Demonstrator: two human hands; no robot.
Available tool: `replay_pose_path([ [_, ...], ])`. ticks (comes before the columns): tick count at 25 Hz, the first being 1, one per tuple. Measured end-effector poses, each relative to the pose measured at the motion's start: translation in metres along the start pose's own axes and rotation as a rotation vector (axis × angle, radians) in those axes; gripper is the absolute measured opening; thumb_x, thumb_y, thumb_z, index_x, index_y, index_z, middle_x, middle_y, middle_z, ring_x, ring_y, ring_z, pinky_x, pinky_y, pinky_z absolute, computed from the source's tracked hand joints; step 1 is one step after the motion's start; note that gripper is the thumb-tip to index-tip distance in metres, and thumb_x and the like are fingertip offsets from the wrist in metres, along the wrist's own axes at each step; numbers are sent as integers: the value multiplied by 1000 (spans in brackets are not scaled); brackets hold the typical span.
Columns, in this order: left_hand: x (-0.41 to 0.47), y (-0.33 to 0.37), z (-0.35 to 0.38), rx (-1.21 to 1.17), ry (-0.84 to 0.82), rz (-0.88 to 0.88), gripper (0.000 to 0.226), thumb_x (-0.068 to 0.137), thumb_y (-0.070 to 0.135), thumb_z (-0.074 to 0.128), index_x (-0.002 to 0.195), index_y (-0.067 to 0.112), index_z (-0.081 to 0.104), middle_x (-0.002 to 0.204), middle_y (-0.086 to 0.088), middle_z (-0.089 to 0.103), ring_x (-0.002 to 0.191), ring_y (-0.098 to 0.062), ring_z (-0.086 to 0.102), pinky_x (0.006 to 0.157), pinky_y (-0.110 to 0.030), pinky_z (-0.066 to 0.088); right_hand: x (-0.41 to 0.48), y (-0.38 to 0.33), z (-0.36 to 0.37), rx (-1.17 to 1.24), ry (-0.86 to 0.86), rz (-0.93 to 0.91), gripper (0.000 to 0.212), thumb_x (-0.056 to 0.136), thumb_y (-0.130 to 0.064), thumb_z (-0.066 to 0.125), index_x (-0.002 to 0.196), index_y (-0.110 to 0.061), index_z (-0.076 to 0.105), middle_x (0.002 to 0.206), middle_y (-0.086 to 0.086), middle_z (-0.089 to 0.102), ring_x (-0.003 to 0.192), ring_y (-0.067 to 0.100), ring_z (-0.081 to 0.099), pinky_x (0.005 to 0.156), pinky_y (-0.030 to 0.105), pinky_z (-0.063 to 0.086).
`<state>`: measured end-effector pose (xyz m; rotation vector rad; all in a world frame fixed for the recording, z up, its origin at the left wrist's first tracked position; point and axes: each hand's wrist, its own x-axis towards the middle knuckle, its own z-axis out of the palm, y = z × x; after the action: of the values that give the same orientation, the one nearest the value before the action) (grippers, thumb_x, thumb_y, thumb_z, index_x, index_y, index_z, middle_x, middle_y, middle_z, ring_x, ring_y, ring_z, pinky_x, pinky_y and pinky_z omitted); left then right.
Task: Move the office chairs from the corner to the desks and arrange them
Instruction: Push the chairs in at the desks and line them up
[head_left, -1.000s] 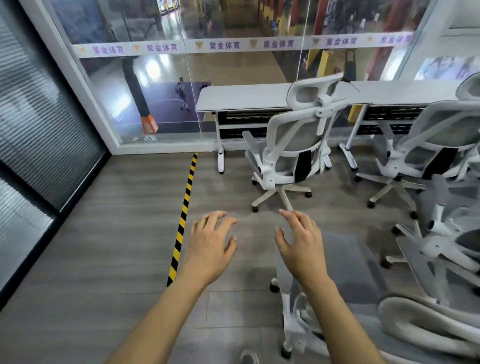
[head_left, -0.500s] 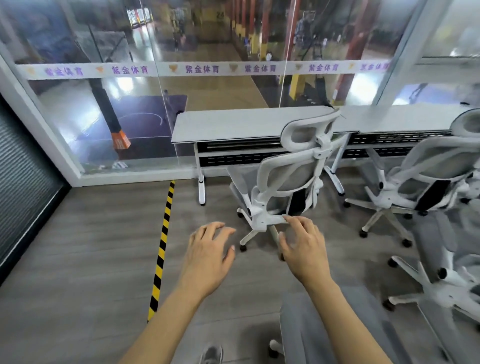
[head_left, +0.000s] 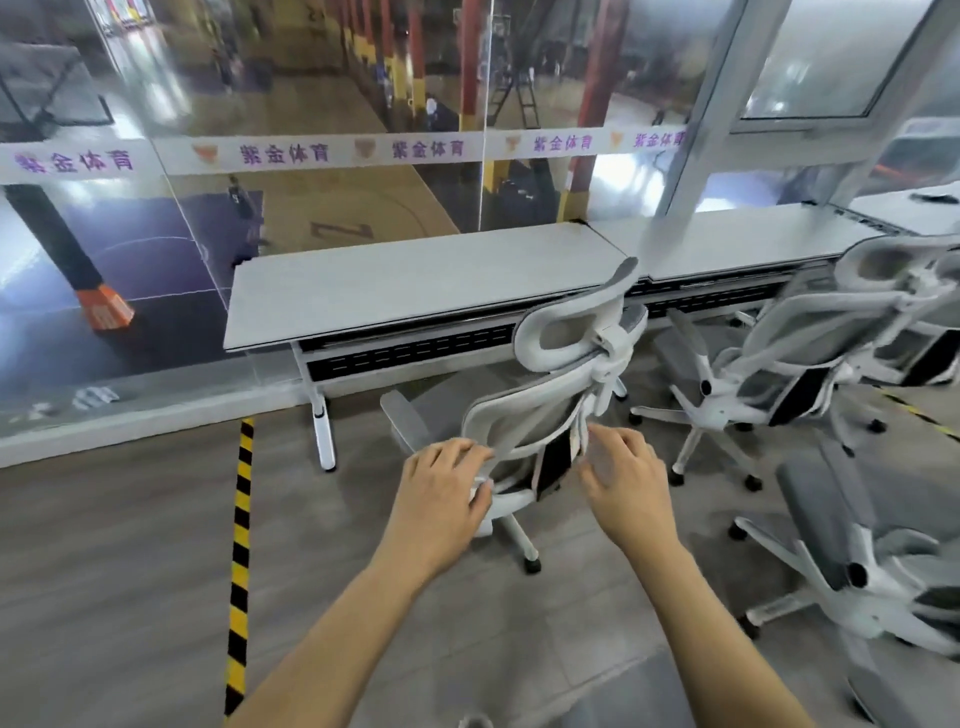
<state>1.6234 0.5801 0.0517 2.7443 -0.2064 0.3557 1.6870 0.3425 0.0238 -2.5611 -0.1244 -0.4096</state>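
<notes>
A white mesh-backed office chair (head_left: 550, 410) stands turned at an angle in front of the left white desk (head_left: 415, 280), its headrest near the desk edge. Both my arms are stretched toward its backrest. My left hand (head_left: 447, 488) overlaps the lower left of the backrest in the picture, with fingers loosely curved and nothing in them. My right hand (head_left: 623, 483), blurred, is spread just right of the backrest. Neither hand clearly touches the chair. A second chair (head_left: 810, 364) stands at the right desk (head_left: 737, 244).
More grey-and-white chairs (head_left: 857, 551) crowd the right side, their star bases and castors spread on the floor. A yellow-black tape line (head_left: 241, 519) runs along the grey floor on the left. Behind the desks is a glass wall (head_left: 311, 104).
I have come closer to the desks and the view has tilted up. The chair now fills the middle, and both hands have risen from floor level to overlap its backrest.
</notes>
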Motion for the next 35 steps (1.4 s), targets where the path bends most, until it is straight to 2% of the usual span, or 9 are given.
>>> replay_pose_path([
  [5, 103, 7, 51, -43, -25, 53, 45, 100, 35, 44, 144, 26, 42, 144, 4, 48, 131, -20, 44, 110, -38, 36, 107, 52, 16, -6, 5, 64, 42, 94, -26, 58, 136, -20, 56, 131, 8, 57, 118, 32, 53, 99, 47, 41],
  [10, 180, 11, 112, -35, -181, -55, 54, 102, 30, 45, 153, 23, 27, 155, -2, 36, 143, -28, 30, 117, -44, 27, 201, 98, 42, 13, -26, 37, 49, 102, -22, 49, 150, -16, 43, 150, 12, 48, 137, 32, 43, 108, 47, 36],
  [12, 193, 5, 129, -8, -209, -94, 53, 101, 28, 48, 151, 20, 31, 150, -5, 42, 139, -30, 37, 117, -45, 28, 227, 108, 53, -7, -80, 36, 50, 103, -22, 46, 153, -15, 40, 154, 13, 44, 140, 34, 41, 111, 48, 35],
  [16, 201, -14, 148, -47, -169, -200, 39, 99, 23, 49, 138, 24, 49, 126, -2, 58, 115, -28, 54, 101, -42, 44, 248, 109, 70, 70, -56, 27, 48, 103, -19, 47, 150, -10, 43, 149, 16, 45, 136, 36, 41, 114, 52, 34],
  [22, 195, -83, 124, -83, -120, -180, 27, 105, 33, 38, 129, 30, 50, 117, 6, 53, 106, -17, 51, 79, -37, 50, 254, 87, 77, 145, -146, -49, 44, 104, -25, 39, 147, -21, 47, 129, 3, 58, 122, 26, 53, 108, 50, 41],
  [24, 184, -108, 117, -112, -127, -187, 29, 104, 37, 35, 128, 31, 50, 118, 7, 53, 109, -16, 50, 82, -39, 52, 253, 99, 85, 34, -143, -147, 44, 105, -28, 34, 146, -21, 48, 133, 7, 60, 128, 29, 52, 116, 53, 31],
  [26, 176, -129, 108, -132, -95, -218, 30, 104, 36, 36, 128, 28, 53, 121, 7, 54, 112, -16, 51, 87, -36, 50, 248, 114, 92, -50, -204, -137, 47, 106, -37, 27, 151, -33, 38, 157, 6, 39, 148, 26, 31, 124, 53, 13],
  [29, 176, -149, 91, -110, -78, -309, 31, 101, 41, 42, 125, 26, 56, 121, 5, 55, 112, -18, 52, 91, -35, 49, 230, 119, 114, -51, -320, -146, 50, 105, -48, 26, 154, -49, 16, 167, -2, 16, 155, 20, 9, 126, 45, -1],
  [35, 183, -139, 94, 22, -126, -440, 52, 94, 65, 35, 136, 38, 51, 132, -9, 48, 140, -35, 25, 116, -50, 28, 248, 91, 135, -76, -166, -224, 48, 96, -58, 45, 132, -28, 55, 141, 2, 52, 144, 24, 36, 125, 48, 8],
])
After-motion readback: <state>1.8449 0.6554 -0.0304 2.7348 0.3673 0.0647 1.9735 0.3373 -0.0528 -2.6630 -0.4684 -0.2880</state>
